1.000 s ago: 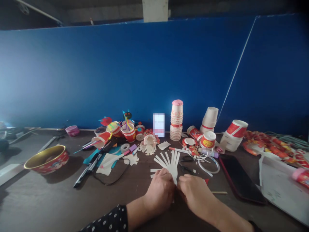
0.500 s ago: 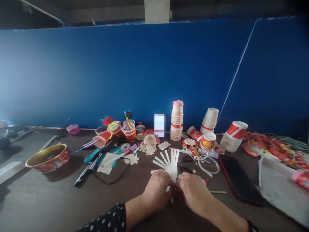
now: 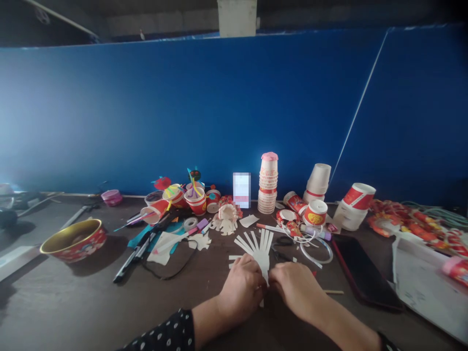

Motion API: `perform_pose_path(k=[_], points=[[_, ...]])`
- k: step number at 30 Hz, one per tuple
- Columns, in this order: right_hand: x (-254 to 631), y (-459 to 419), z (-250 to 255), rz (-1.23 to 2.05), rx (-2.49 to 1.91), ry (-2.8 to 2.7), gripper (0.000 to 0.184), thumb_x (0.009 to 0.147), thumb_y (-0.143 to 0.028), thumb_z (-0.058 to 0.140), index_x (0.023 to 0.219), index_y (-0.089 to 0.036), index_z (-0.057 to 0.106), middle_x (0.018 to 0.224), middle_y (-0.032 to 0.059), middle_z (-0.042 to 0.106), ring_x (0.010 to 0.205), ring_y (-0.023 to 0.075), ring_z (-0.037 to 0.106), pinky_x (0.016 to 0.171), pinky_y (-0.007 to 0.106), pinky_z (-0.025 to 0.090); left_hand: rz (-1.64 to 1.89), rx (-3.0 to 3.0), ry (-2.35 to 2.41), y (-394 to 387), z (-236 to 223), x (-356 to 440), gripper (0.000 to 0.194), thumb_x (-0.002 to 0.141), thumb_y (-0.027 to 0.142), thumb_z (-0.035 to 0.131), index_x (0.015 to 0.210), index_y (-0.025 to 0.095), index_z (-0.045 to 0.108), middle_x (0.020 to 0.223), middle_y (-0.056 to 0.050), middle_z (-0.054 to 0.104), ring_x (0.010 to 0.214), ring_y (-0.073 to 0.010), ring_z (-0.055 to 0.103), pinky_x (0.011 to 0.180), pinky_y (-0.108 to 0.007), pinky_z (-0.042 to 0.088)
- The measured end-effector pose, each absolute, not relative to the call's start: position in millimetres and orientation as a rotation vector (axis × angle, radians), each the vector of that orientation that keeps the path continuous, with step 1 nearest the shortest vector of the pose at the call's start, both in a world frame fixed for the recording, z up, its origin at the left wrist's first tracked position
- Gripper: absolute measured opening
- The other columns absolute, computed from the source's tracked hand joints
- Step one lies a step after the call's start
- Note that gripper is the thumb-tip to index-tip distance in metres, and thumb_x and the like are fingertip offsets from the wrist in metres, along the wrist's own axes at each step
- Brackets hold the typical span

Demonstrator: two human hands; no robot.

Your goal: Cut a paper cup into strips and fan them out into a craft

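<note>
A white paper cup cut into strips [image 3: 260, 257] lies splayed like a flower in front of me, its strips fanning away from a round middle. My left hand [image 3: 242, 285] is closed on its near left side, the fingers curled over the strips. On the near right side my right hand [image 3: 295, 288] pinches at a strip, the fingertips close to those of the left. The hands cover the near part of the cup, so the exact grip is partly hidden. Just beyond my right hand are dark scissors [image 3: 281, 249].
A red and gold bowl [image 3: 75, 246] stands left. Pens [image 3: 131, 261] and paper scraps lie nearer the middle. Behind are a lit phone [image 3: 242, 190] and a cup stack [image 3: 268, 187]. At right lie a dark phone [image 3: 365, 273] and a white tray-like sheet [image 3: 427, 287].
The cut cup has turned or shifted slightly under my hands, and its strips point a little differently. My right hand has moved slightly; both hands stay on it.
</note>
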State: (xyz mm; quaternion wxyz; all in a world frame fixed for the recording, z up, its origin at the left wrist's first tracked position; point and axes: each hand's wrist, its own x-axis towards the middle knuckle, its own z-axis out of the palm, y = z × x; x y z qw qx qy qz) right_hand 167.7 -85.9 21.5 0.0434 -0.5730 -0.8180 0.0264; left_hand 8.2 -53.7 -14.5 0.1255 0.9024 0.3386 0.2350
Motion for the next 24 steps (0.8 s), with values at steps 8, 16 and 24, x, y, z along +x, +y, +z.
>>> perform_pose_path(k=[8,16,24], points=[[163.3,-92.9,28.0,0.016,-1.782,-2.513,0.022,0.078,-0.013,0.049,0.063,-0.018,0.064,0.067,0.0016,0.065,0.061,0.0126,0.061,0.047,0.025,0.026,0.693,2.63,0.981,-51.6,-17.4,7.1,0.013,0.07,0.014,0.055,0.058,0.017,0.06,0.065,-0.003,0.056,0.077,-0.0175,0.045,0.068,-0.03,0.031],[146.3,-92.7,19.4,-0.061,-1.794,-2.595,0.023,0.077,-0.004,0.047,0.074,-0.015,0.067,0.072,0.0058,0.068,0.064,0.0163,0.063,0.05,0.023,0.034,0.69,2.587,1.002,-51.1,-16.7,3.4,0.004,0.066,0.014,0.057,0.065,0.018,0.059,0.075,-0.003,0.058,0.083,-0.0191,0.045,0.07,-0.03,0.032],[150.2,-92.6,21.8,-0.064,-1.727,-2.601,0.024,0.079,-0.007,0.045,0.075,-0.015,0.067,0.075,0.0054,0.067,0.069,0.0173,0.063,0.054,0.023,0.036,0.629,2.585,0.954,-49.4,-9.4,-1.8,0.009,0.067,0.026,0.061,0.073,0.019,0.06,0.077,-0.003,0.059,0.081,-0.0187,0.048,0.071,-0.029,0.035]])
